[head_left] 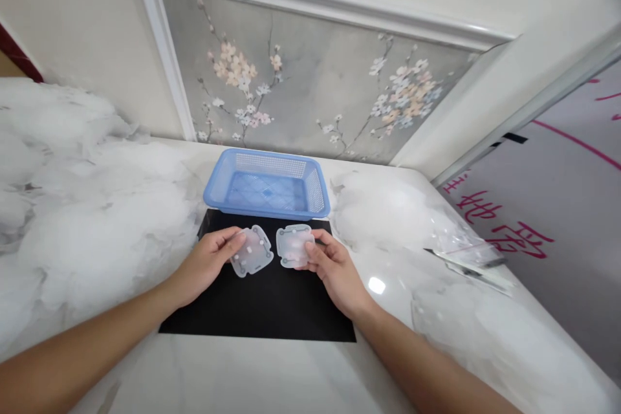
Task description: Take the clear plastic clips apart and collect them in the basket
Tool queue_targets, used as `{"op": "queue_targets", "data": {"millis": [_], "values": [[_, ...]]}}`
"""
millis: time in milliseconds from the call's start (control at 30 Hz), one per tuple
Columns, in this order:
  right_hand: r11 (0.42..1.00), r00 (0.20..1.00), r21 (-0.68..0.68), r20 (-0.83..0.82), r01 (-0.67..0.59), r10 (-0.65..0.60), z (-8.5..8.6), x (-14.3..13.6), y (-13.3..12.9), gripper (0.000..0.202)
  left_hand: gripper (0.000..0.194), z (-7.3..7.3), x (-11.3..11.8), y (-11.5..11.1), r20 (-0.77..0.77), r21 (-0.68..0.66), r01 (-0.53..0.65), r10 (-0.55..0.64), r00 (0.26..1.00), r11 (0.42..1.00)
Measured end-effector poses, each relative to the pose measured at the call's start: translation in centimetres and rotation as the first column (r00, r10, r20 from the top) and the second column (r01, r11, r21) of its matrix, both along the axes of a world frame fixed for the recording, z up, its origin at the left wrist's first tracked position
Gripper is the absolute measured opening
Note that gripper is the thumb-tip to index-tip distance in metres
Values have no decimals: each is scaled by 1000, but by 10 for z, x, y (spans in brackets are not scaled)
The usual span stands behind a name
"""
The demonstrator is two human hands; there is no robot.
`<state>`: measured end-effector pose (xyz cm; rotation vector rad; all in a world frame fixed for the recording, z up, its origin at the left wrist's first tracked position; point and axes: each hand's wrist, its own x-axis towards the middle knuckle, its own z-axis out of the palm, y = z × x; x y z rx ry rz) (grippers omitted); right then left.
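Two translucent, roughly square plastic pieces with notched edges are held up over a black mat (pixel 257 310). My left hand (pixel 213 259) pinches the left plastic piece (pixel 253 251) at its left edge, thumb on top. The right plastic piece (pixel 292 246) is gripped at its right side by my right hand (pixel 332 262), with the thumb on its face and fingers behind. A narrow gap separates the two pieces, which do not touch.
A blue plastic basket (pixel 266 191) stands just behind the mat, near the wall. To the right, clear plastic packaging (pixel 468 259) lies on the marbled white table (pixel 121 220). A whiteboard (pixel 557 194) with red writing borders the table's right side.
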<state>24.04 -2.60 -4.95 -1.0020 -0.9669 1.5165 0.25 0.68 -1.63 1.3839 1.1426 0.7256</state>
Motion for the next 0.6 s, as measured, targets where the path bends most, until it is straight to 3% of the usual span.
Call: {"op": "queue_targets", "data": {"millis": [100, 200, 600], "values": [[999, 995, -43, -101, -29, 24, -1, 1, 3, 34, 42, 0, 2, 0, 204, -221, -5, 51, 978, 975], [997, 992, -45, -110, -60, 55, -1, 1, 3, 33, 36, 2, 2, 2, 288, -326, -3, 102, 952, 945], [997, 998, -73, -58, 7, -11, -2, 1, 2, 38, 36, 0, -2, 4, 364, -370, 50, 95, 927, 928]]}}
